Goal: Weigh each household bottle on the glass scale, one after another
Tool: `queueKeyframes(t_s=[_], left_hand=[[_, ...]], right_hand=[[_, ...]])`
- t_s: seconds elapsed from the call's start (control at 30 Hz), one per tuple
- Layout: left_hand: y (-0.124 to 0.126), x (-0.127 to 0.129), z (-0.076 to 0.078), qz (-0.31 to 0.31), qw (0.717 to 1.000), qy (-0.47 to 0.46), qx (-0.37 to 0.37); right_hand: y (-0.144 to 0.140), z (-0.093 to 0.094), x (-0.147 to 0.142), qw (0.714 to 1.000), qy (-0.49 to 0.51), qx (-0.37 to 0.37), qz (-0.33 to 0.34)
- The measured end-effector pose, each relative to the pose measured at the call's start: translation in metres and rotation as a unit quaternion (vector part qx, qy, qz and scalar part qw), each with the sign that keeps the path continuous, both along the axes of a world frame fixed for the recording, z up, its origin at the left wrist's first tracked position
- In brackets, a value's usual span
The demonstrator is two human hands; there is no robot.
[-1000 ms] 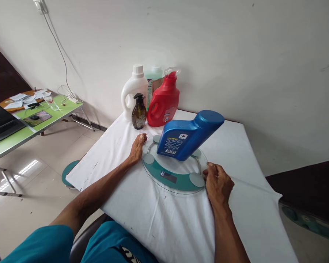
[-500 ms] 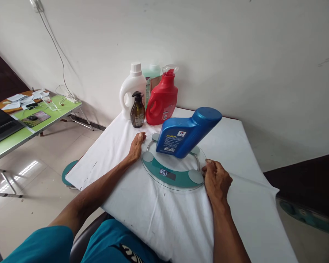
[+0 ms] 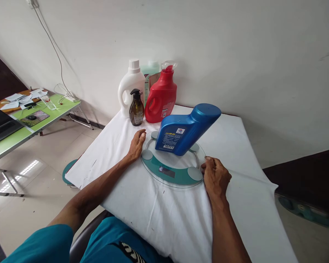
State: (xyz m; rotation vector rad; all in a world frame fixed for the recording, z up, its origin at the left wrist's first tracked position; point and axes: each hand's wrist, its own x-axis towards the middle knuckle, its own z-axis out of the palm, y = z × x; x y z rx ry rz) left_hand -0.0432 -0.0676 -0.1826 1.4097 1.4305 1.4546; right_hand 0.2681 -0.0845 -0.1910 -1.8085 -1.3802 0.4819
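A round glass bathroom scale [image 3: 171,174] with a green band and small display lies on the white-clothed table. On its glass, a blue oil jug [image 3: 171,134] stands with its wide-capped neck leaning right. My left hand [image 3: 137,144] rests at the scale's left rim, fingers stretched out and holding nothing; whether they touch the glass is unclear. At the right rim, my right hand [image 3: 216,177] has bent fingers and thumb closed on the glass edge. The undersides of both hands are hidden.
Behind the scale stand a white jug [image 3: 127,82], a brown pump bottle [image 3: 137,111], a red detergent bottle [image 3: 167,91] and a pale green bottle [image 3: 152,67], near the wall. A green table [image 3: 61,107] with a laptop [image 3: 1,122] is at left.
The display's digits have changed to a smaller marking at its left end. Both hands, the jug and the scale keep their places; the view has shifted slightly.
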Motion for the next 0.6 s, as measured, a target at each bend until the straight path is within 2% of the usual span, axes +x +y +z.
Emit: queueKeyframes(t_s=[0.2, 0.47, 0.6], left_hand=[[-0.009, 0.005, 0.018, -0.040, 0.997, 0.033, 0.050], [-0.009, 0.004, 0.016, -0.031, 0.998, 0.030, 0.045], [-0.010, 0.001, 0.021, -0.024, 0.998, 0.033, 0.057]], right_hand=[[0.000, 0.000, 0.001, 1.000, 0.006, 0.004, 0.003], [0.001, -0.003, 0.002, 1.000, 0.005, 0.011, 0.001], [0.001, -0.002, 0.004, 1.000, 0.016, 0.006, 0.016]])
